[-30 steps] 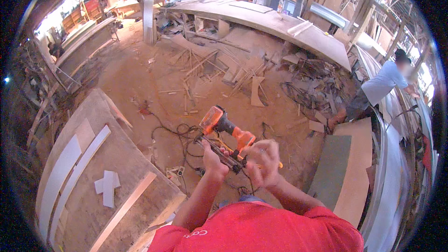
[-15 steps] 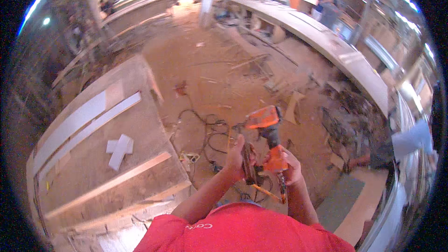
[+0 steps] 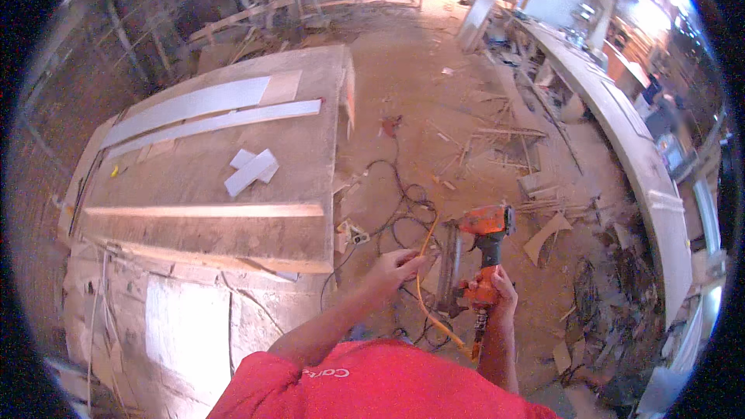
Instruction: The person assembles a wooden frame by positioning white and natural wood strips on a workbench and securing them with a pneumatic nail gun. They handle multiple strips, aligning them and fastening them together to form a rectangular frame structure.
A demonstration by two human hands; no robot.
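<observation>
An orange and black nail gun stands upright in my right hand, which is wrapped round its handle. Its long grey magazine runs down on the left side of the handle. A yellow air hose lies across the view, from near the bottom of the gun up past my left fingertips. My left hand is off the gun, fingers loosely bent and apart. Whether its fingertips touch the hose cannot be made out.
A wooden worktable on the left bears pale strips, two crossed short pieces and a batten. Dark cable coils and wood scraps litter the floor. A long bench runs along the right.
My left hand has let go of the nail gun's magazine and moved away to its left. The nail gun stays in my right hand. The view has swung left.
</observation>
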